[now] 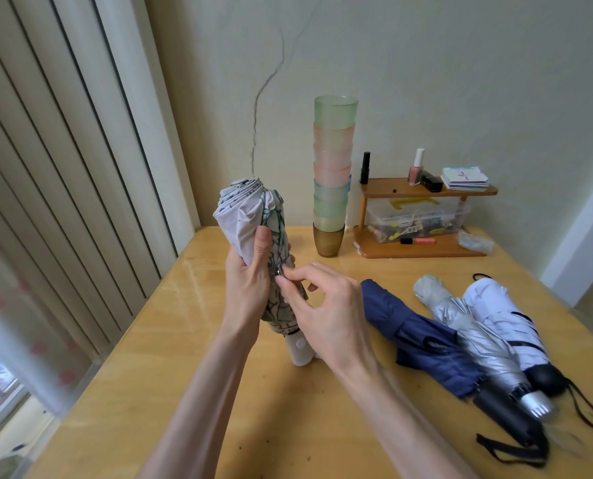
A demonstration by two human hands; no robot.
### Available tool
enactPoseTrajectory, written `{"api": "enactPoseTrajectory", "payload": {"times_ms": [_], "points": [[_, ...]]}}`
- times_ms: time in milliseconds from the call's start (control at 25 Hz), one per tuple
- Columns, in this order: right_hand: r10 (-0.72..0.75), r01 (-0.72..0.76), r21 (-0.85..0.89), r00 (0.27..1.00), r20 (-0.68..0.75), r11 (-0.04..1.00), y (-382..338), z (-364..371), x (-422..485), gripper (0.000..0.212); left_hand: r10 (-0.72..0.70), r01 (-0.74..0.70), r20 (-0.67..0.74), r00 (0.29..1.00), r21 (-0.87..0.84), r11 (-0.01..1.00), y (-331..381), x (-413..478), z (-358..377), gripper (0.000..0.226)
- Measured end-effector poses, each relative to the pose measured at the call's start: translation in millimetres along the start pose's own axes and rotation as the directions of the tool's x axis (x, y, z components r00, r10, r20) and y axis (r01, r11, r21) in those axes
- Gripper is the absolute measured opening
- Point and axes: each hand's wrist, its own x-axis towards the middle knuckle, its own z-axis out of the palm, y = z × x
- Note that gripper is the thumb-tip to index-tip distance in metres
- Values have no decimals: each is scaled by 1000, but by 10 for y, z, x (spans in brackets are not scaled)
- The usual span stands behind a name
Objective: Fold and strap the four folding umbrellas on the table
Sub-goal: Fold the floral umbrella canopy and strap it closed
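- Left hand (250,285) grips the patterned umbrella (246,216), held upright just left of the cup stack (333,174).
- Right hand (326,309) pinches its strap (279,272).
- Navy umbrella (422,340), silver umbrella (474,337) and white umbrella (505,312) lie touching, right of the cup stack, near the tabletop (184,375) edge.

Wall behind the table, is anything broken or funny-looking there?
Yes. A long dark crack runs down the wall, from high up to behind the patterned umbrella that the left hand holds. The tall stack of cups beside it looks slightly crooked.
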Motion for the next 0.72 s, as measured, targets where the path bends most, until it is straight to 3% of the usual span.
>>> {"api": "enactPoseTrajectory", "payload": {"times_ms": [200, 520, 600, 720], "points": [[-229, 229, -241, 973, 29, 943, -21, 53, -53, 15, 8, -9, -21, 1000, -46, 999, 17, -8, 26, 63], [-258, 296, -418, 955, 146, 859, -75, 109, -70, 33, -5, 5, -7, 1000, -58, 998, 3, -5, -6, 70], [-218, 247, -360, 968, 121, 900, -94, 81, -33, 32, -39, 39, -2, 999, -61, 997, 13, -2, -49, 72], [82, -85, 56, 995, 55, 995, -96, -34, 95, 24, -123, 125, 34, 992, -74, 989, 31, -8, -95, 75]]}}
